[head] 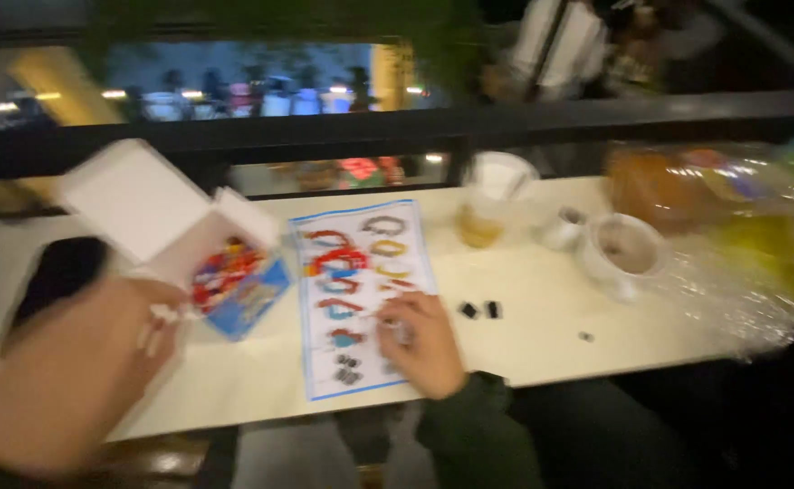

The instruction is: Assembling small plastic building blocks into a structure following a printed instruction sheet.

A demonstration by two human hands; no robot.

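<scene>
The right hand (426, 340) rests knuckles-up on the printed sheet (361, 294), fingers curled over something small; what it grips cannot be told. The left hand (71, 371), at 8 o'clock, pinches a small white piece (157, 319). The sheet is light and limp: hold it by an edge. An open white box (225, 272) of coloured beads lies at its 9 o'clock. Two black pieces (480, 310) lie at 3 o'clock.

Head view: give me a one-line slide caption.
Right hand rests on a blue-bordered sheet of coloured pieces; blurred left hand sits beside an open white box of beads.
</scene>
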